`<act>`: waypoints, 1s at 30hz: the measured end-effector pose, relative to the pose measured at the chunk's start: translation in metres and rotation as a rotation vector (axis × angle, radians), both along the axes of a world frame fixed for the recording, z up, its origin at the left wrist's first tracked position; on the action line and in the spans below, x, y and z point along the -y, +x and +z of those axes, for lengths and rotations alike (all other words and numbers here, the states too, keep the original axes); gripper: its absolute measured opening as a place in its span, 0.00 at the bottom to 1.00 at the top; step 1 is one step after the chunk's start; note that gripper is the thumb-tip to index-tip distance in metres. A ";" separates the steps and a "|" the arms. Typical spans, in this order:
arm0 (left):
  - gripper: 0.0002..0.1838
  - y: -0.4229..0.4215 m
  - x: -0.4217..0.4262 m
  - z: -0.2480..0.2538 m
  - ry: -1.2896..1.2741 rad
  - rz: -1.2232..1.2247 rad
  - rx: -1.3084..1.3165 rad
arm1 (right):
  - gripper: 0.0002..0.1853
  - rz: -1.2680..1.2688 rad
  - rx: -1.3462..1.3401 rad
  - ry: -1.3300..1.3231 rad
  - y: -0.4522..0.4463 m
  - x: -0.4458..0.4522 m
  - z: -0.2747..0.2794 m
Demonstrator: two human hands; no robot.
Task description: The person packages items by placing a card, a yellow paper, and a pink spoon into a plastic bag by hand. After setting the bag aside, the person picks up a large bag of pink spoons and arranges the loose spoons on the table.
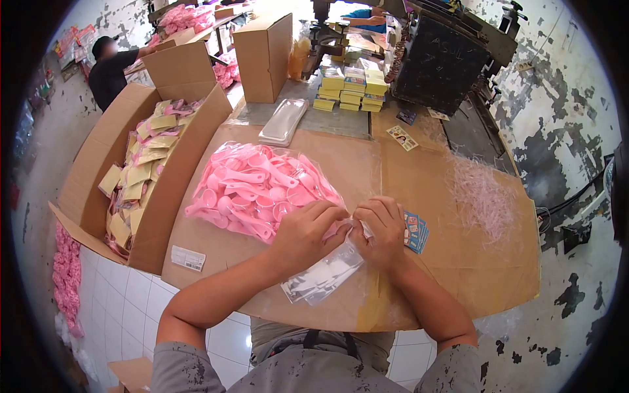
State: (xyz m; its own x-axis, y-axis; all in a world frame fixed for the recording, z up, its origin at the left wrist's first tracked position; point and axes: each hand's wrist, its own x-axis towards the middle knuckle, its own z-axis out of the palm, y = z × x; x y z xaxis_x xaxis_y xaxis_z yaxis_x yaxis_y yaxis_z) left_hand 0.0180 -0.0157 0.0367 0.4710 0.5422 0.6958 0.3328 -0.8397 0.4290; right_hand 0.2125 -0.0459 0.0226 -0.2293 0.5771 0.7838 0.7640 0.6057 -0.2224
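While you work at the broad table topped with brown cardboard (472, 275), the tall open box of brown corrugated cardboard (180, 190) stands at your left, filled with small clear packs showing pale yellow and pink. Nearer to you lies the heap of glossy pink plastic scoops (262, 187), spread under loose clear wrapping just beyond your left hand (311, 226). Below your wrists rests the fanned pile of flat transparent plastic sleeves (318, 278), close to the table's near edge. Your left hand is curled, thumb and fingertips pinching, and your right hand (381, 229) mirrors it, so the 2 hands almost meet. Just beside the right hand sits the small stack of blue printed cards (416, 234), partly covered by your fingers; well off to the left lies the white rectangular label with a barcode (188, 257). Smallest of all is the thin clear plastic film (358, 226) held between your 2 pinches, above the sleeves; how its edges run is hidden by your fingers. Such film probably creases and clings easily, so keep both pinches light, work its edge with the fingertips, and hold your right wrist clear of the cards.
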 end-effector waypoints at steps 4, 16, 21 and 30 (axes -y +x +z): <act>0.09 0.000 0.000 -0.003 0.010 0.025 -0.057 | 0.12 0.007 -0.062 -0.037 -0.004 -0.001 -0.004; 0.11 0.000 -0.001 -0.003 -0.081 0.040 -0.016 | 0.12 0.109 -0.219 -0.116 0.004 -0.004 -0.007; 0.12 0.002 0.003 0.002 -0.096 0.082 0.016 | 0.13 0.092 -0.058 -0.011 0.004 -0.003 -0.001; 0.09 0.000 -0.006 -0.007 0.101 0.052 -0.092 | 0.09 0.021 -0.334 -0.261 -0.003 -0.004 -0.008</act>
